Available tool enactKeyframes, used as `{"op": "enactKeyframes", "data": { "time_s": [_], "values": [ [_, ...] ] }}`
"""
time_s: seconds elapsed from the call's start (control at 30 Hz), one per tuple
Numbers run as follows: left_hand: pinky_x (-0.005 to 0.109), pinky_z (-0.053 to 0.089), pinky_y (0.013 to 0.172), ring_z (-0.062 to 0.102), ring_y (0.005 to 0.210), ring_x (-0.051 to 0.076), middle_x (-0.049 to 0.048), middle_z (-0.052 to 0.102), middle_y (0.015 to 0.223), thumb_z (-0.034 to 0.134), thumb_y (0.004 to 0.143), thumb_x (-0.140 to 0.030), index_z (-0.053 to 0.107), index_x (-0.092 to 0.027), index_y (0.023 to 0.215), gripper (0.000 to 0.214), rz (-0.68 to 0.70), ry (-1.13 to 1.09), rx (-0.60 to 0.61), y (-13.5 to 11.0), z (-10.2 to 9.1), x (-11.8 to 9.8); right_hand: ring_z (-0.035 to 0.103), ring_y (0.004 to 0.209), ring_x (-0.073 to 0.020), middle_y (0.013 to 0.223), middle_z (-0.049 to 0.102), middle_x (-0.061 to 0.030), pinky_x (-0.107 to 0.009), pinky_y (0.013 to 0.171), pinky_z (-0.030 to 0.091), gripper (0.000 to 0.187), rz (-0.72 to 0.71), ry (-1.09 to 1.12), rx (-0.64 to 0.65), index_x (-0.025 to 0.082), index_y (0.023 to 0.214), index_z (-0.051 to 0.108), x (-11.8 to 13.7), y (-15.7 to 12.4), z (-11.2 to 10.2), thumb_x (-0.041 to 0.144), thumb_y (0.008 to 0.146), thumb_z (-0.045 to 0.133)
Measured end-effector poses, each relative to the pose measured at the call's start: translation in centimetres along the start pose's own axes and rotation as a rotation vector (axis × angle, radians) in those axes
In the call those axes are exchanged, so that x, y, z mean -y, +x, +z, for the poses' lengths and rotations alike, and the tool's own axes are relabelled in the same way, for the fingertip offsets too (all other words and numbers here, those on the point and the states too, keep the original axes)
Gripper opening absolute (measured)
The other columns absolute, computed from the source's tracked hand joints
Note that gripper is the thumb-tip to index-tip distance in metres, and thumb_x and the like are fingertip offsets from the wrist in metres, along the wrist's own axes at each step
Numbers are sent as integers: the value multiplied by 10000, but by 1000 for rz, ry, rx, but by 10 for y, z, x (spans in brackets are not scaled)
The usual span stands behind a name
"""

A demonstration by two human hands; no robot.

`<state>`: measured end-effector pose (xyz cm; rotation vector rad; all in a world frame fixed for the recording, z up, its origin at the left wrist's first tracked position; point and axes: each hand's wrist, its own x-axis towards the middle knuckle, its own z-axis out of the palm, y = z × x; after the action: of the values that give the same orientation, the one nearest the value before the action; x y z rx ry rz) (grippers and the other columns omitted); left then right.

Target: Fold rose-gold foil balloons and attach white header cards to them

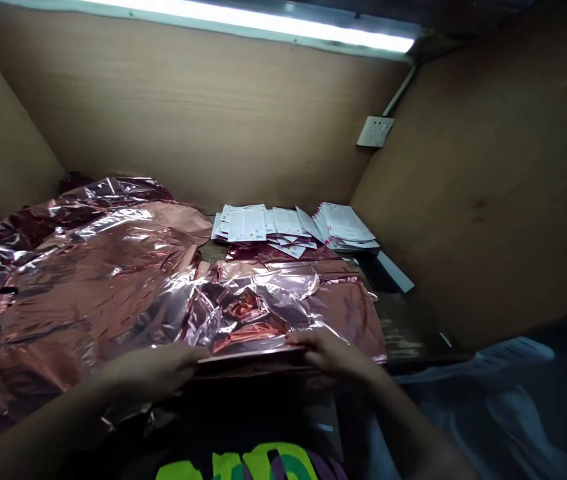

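Observation:
A shiny rose-gold foil sheet [273,307], crumpled and partly folded, lies on the desk in front of me. My left hand [156,370] grips its near edge on the left, fingers curled over the foil. My right hand [326,350] pinches the same near edge further right. A big heap of the same pink foil [78,267] is piled on the left half of the desk, touching the sheet I hold.
Stacks of white printed cards [293,227] lie at the back of the desk. Brown board walls [488,200] close in the back and both sides. A wall socket [374,131] and a lit tube lamp [263,23] are above. Blue cloth [503,393] lies at the lower right.

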<state>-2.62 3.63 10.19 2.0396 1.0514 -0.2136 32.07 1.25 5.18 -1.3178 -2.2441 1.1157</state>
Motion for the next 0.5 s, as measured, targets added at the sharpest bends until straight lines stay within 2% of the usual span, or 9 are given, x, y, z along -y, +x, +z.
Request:
{"op": "enactKeyframes", "data": {
  "time_s": [0.03,0.07,0.17,0.23,0.3,0.37,0.4,0.43,0.5],
  "values": [
    [308,513,839,648,963,223,29,712,1073,436,861,-327,648,-231,1161,379,-8,-106,34,3,-8,6,630,782,-177,860,701,-25,-268,725,470,201,78,89,5,189,911,690,-11,0,-11,207,816,514],
    [282,510,787,640,907,209,20,710,1014,456,842,-343,655,-216,1118,363,-26,-199,53,7,-14,12,601,704,-162,779,672,-21,-253,654,451,186,149,173,1,170,853,673,-20,0,-20,295,838,536],
    [267,486,651,612,764,192,30,683,908,449,817,-365,618,-174,1111,389,-165,-291,58,16,-21,25,504,600,-117,678,578,6,-218,545,376,314,298,343,-79,150,807,616,-37,9,-30,464,816,600],
    [317,496,660,624,761,224,66,681,913,417,838,-395,583,-153,1163,438,-254,-140,-9,15,-16,24,476,594,-104,666,549,22,-206,532,351,301,349,365,-124,157,824,607,-41,15,-28,456,790,634],
    [423,507,798,633,953,311,136,671,1081,440,841,-472,522,-140,1282,558,-295,136,-213,11,-3,14,486,609,-107,672,555,24,-205,539,351,275,372,338,-127,165,835,613,-43,21,-26,432,779,648],
    [536,409,998,480,1255,396,165,537,1370,558,775,-516,426,-182,1413,732,-205,407,-397,12,15,1,506,622,-116,678,567,22,-211,549,362,252,381,300,-104,171,836,613,-44,24,-25,414,781,646],
    [565,327,1075,355,1364,404,134,428,1487,609,744,-473,366,-231,1463,797,-118,506,-413,15,25,-5,518,629,-122,684,574,20,-217,557,372,239,382,281,-88,172,831,611,-42,25,-25,404,784,643],
    [569,249,1128,241,1430,386,88,322,1560,622,737,-392,316,-276,1492,822,-17,571,-374,19,35,-9,535,643,-132,696,586,13,-225,569,386,227,387,258,-69,172,826,611,-39,25,-25,393,787,641],
    [543,175,1172,128,1474,320,36,190,1605,525,785,-211,239,-302,1518,792,117,599,-230,28,48,-11,582,723,-169,777,632,-22,-255,629,428,218,419,149,-95,170,856,629,-26,23,-24,379,798,635]
  ]
}}
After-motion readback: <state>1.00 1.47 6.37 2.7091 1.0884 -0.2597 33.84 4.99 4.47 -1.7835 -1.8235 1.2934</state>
